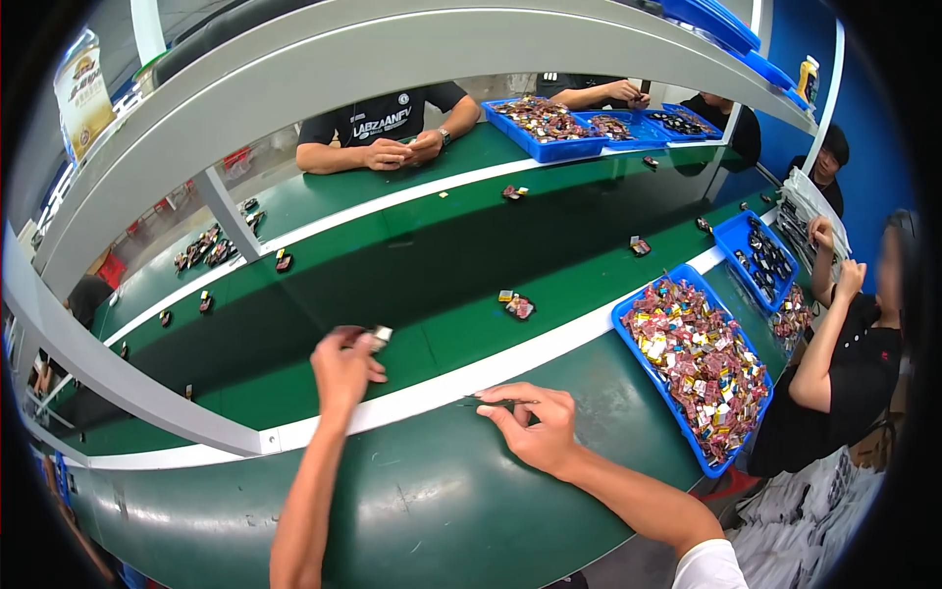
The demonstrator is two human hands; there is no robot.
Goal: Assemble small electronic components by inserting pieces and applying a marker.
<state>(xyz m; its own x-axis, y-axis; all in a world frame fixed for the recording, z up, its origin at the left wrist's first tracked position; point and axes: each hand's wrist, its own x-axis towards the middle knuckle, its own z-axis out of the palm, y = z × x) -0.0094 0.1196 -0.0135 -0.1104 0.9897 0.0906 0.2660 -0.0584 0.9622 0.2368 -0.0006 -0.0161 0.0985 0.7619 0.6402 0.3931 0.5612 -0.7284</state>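
In the upper left of the frame a bag with a yellow lower part stands by the grey shelf beam; below it, a cluster of small dark items lies on the far side of the green belt. Left of centre, the left hand reaches over the near edge of the belt, its fingers bent beside a small white-and-dark piece; blur leaves it unclear whether they grip it. Above, a co-worker in a dark shirt has both hands together. Just right of centre, over the near workbench, the right hand pinches a thin dark piece between thumb and forefinger. Beyond it, a small red-and-yellow packet lies on the belt. At right, a large blue tray is heaped with colourful small packets; behind it stands a smaller blue tray of dark items, with another co-worker at the far right, forearms raised.
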